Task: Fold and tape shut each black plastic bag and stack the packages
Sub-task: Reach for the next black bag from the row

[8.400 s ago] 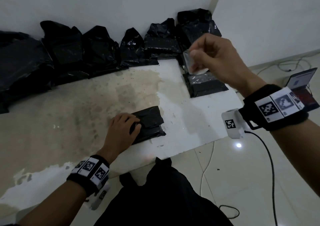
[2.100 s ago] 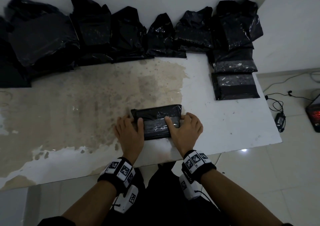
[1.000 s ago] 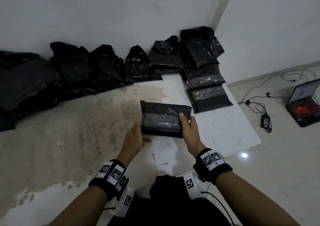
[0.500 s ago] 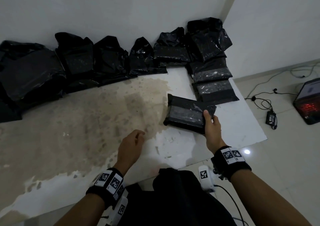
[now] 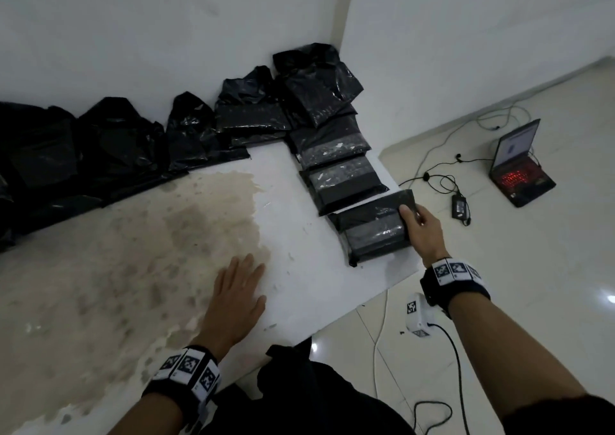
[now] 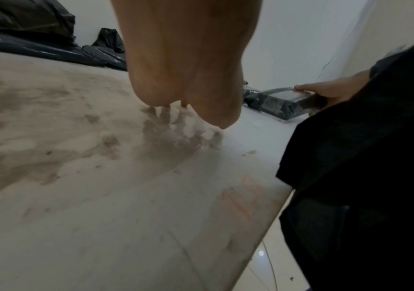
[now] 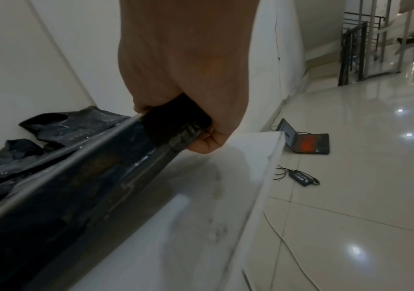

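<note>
The right hand (image 5: 422, 231) grips the taped package (image 5: 374, 228) by its right end, thumb on top and fingers curled beneath, at about 3 o'clock on the table (image 5: 299, 295). The package sits just in front of the finished packages (image 5: 342, 181), which run in a row toward the corner at 1 o'clock; from the wrist view its held end looks raised off the surface. The left hand (image 5: 238, 296) lies flat and open on the table at 6 o'clock, holding nothing.

To place it well, I would lower the held end level, line its long side up with the neighbour's, then release only once it rests flat (the plastic looks slick, so a tilted drop may slide).

The table's right edge is close: the package's held end already reaches it, and below lie a laptop (image 5: 519, 168) and a charger (image 5: 461, 206) on the floor at 2 o'clock. Open room lies to the left, across the stained middle of the table; unfolded bags (image 5: 126, 138) line the wall from 9 to 12 o'clock.
</note>
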{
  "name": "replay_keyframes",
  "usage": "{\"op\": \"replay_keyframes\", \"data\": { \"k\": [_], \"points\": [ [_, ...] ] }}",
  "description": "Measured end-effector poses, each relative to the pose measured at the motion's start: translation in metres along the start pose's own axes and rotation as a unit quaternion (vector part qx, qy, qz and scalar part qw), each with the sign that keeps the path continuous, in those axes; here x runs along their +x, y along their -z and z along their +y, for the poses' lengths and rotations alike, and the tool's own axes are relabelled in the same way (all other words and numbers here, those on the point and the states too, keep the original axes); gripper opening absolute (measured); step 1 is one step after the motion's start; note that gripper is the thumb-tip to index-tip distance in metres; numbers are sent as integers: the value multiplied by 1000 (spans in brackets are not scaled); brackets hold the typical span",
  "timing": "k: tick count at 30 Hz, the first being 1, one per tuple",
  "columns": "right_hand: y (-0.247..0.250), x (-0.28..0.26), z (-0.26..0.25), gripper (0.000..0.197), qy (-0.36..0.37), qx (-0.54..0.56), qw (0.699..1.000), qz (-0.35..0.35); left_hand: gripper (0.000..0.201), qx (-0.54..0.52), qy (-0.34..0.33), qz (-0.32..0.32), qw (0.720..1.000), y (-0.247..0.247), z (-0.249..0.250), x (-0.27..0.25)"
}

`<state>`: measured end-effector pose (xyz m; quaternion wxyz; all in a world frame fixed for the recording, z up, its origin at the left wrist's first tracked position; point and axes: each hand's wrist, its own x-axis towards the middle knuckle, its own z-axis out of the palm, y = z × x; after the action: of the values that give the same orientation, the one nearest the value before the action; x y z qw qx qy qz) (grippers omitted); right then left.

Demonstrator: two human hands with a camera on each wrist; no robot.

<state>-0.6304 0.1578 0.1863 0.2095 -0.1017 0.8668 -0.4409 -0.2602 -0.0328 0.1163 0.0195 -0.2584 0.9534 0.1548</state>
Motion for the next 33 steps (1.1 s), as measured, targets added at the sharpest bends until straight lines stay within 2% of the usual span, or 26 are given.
{"op": "replay_keyframes", "data": {
  "k": [2,4,6,9,11,18,21,26,29,33],
  "points": [
    [-8,15,-3,66,3,-36,999,13,64,8,-8,17,1000,-4,-1,-1],
    [-15,20,-6,84,4,-136,990,46,65,10,-13,27,999,-6,-2,-3],
    [-25,10,-8,82,59,-223,971,58,65,6,-11,29,999,-7,-3,-4],
    [-46,-8,1,88,153,-309,938,17,64,10,-7,24,1000,-7,-1,-3],
    [-54,-11,8,92,165,-335,928,13,64,12,-5,22,1000,-6,0,-3],
    [-57,-8,6,96,190,-339,921,27,58,-20,40,31,999,15,0,13],
    [-68,-12,3,95,207,-339,917,37,60,-44,84,47,994,38,-17,51],
    [-74,-15,4,93,208,-358,909,37,53,-148,158,128,968,95,-48,144],
    [-74,-14,6,92,211,-369,905,39,50,-218,207,155,941,123,-59,206],
    [-74,-14,12,91,216,-376,900,42,65,-290,306,144,895,139,-75,266]
  ]
}}
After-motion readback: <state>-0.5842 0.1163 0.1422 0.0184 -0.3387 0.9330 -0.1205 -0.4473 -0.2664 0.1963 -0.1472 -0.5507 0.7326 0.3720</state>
